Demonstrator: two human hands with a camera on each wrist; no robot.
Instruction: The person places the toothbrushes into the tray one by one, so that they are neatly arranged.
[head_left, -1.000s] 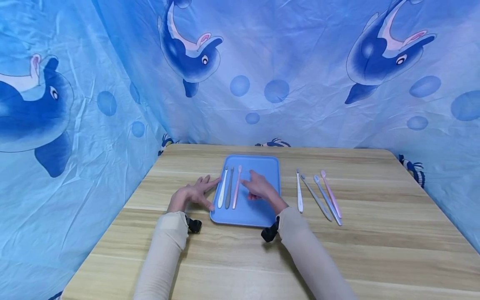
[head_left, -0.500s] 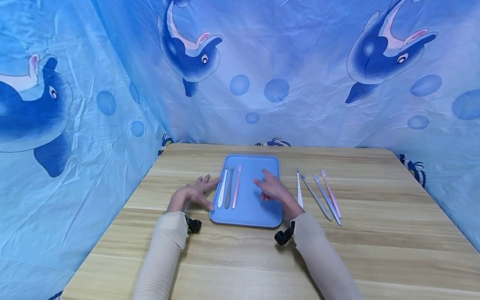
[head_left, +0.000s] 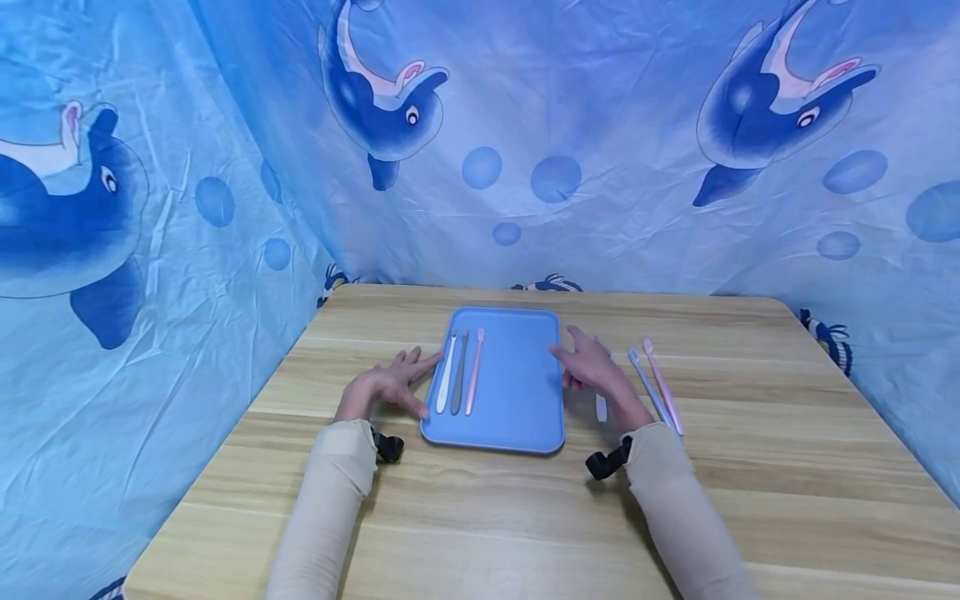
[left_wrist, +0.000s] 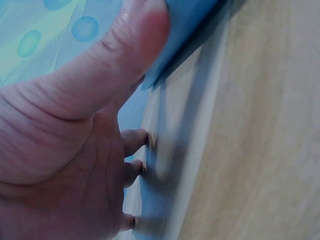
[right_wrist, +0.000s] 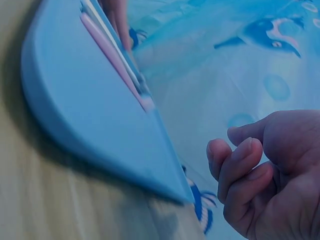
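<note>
A light blue tray (head_left: 519, 400) lies on the table in the head view. Along its left side sit a white toothbrush (head_left: 446, 379), a grey toothbrush (head_left: 459, 379) and a pink toothbrush (head_left: 474, 379). My left hand (head_left: 386, 388) has its fingers spread at the tray's left edge, the thumb touching the rim. Just beyond the right edge hovers my right hand (head_left: 592, 365), holding nothing; its fingers are loosely curled in the right wrist view. Below it, another white toothbrush (head_left: 602, 408) is partly hidden.
A blue toothbrush (head_left: 648, 383) and a second pink toothbrush (head_left: 663, 385) lie right of my right hand, their lower ends near the sleeve. The wooden table (head_left: 480, 508) ends at a blue curtain (head_left: 510, 125) printed with dolphins.
My right hand has moved right, from over the tray to beyond its right edge. It now covers most of the white toothbrush and hides a grey one there. The left hand stays put.
</note>
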